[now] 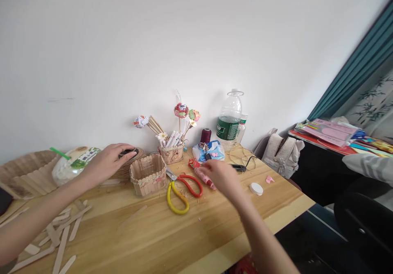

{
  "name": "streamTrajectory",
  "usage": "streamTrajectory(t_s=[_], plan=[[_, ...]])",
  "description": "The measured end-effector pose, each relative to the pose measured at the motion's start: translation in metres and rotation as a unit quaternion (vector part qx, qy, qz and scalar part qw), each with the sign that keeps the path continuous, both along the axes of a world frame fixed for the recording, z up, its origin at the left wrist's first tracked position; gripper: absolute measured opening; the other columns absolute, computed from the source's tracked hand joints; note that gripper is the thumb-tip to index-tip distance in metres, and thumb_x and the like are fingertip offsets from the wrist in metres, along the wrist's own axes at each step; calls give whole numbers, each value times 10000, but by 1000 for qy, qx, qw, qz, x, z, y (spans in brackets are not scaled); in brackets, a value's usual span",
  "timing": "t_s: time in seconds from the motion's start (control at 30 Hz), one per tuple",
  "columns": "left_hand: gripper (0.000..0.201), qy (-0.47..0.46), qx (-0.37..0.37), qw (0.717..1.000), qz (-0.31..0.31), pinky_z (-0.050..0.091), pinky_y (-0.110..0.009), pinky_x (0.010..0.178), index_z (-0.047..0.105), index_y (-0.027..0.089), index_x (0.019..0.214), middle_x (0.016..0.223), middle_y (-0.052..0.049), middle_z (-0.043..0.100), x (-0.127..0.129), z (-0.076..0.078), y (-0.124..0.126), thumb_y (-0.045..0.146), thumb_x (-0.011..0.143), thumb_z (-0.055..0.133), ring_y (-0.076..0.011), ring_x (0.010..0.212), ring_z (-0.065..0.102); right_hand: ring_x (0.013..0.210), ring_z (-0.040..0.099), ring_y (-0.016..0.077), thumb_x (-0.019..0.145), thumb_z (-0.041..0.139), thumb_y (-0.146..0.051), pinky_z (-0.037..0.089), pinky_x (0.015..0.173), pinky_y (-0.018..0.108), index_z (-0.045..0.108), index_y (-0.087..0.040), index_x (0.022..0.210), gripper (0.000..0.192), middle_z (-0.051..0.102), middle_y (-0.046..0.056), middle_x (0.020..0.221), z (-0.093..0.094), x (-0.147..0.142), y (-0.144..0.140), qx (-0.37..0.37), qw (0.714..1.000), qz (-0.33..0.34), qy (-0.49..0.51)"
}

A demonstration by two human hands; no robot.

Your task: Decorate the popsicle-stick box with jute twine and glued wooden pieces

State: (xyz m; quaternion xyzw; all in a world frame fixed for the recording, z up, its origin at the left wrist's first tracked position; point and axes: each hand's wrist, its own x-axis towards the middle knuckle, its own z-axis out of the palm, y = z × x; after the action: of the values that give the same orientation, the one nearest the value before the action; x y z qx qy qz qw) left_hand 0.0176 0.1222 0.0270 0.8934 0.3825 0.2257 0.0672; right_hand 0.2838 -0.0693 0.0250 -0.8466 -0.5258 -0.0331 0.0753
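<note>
My left hand (112, 159) reaches over a roll of brown twine (138, 159), its thumb and fingers closed around a dark round object (128, 153) at the top. My right hand (218, 176) is bent down with its fingertips on a slim pink patterned object (206, 179), partly covered by the hand. Between the hands stands a small basket made of wooden sticks (149, 176). Scissors (179, 188) with one yellow and one red handle lie beside it, blades toward the basket.
Wooden craft sticks (63, 227) are scattered at front left. Behind stand a coconut (66, 169) with a green straw, a decorated holder (172, 153) with paper flowers, a maroon thread spool (206, 135) and a large bottle (229, 120). A white cap (256, 189) lies near the right edge.
</note>
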Motion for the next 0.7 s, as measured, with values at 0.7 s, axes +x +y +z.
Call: streamTrajectory(t_s=[0.7], plan=[[343,42,10,992,115,398,-327,885,678,218,942,1032,-52,677,-52,7,7,306,806,376,-253,1006,569,924,618,322,844,469,-313,394,604,384,688,-106,897,305,640,265,974,-13,176,40,-88,981,-161,-57]])
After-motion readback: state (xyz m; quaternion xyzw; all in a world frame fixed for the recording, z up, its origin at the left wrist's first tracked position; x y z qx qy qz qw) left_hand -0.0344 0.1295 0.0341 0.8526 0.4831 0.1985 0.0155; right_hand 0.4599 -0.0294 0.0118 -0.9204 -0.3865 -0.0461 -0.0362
